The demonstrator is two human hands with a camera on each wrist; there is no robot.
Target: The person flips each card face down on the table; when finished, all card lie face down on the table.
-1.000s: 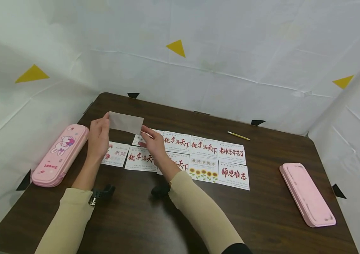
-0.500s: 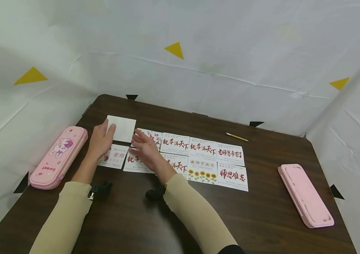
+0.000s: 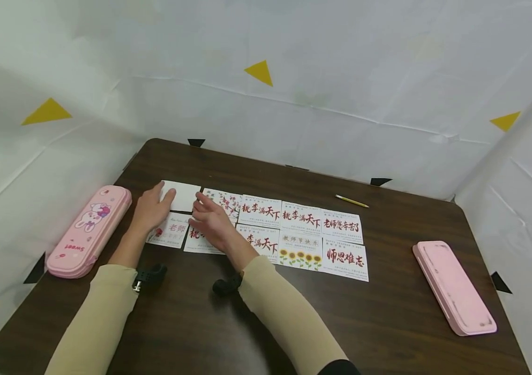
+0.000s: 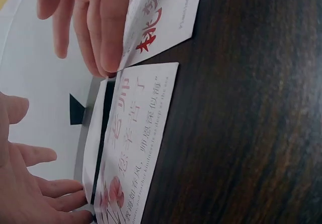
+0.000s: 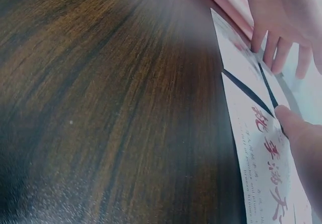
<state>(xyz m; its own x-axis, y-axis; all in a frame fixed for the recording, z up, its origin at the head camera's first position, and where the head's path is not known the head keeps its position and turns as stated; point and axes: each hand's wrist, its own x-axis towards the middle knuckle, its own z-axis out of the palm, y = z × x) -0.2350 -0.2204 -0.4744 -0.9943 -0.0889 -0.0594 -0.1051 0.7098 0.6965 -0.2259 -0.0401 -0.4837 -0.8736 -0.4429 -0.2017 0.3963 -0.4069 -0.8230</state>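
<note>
A blank white card (image 3: 185,195) lies on the dark table at the left end of the back row of cards. The fingers of my left hand (image 3: 151,209) touch its left edge, straight and spread a little. Beside its right edge is my right hand (image 3: 213,225), fingers loosely bent and holding nothing; whether it touches the card I cannot tell. It partly covers a card with red characters (image 3: 195,245). In front of the blank card lies a card with pink flowers (image 3: 170,233), and to its right a blossom card (image 3: 228,202).
More printed cards, among them a sunflower card (image 3: 300,251), continue rightward in two rows. A yellow pencil (image 3: 352,201) lies behind them. A pink pencil case with a bunny (image 3: 89,229) stands left, another pink case (image 3: 454,287) right. White sheeting (image 3: 322,78) encloses the table.
The blank card, earlier held up between both hands, came down flat onto the table and then slid slightly nearer the front row. My right hand let go of it.
</note>
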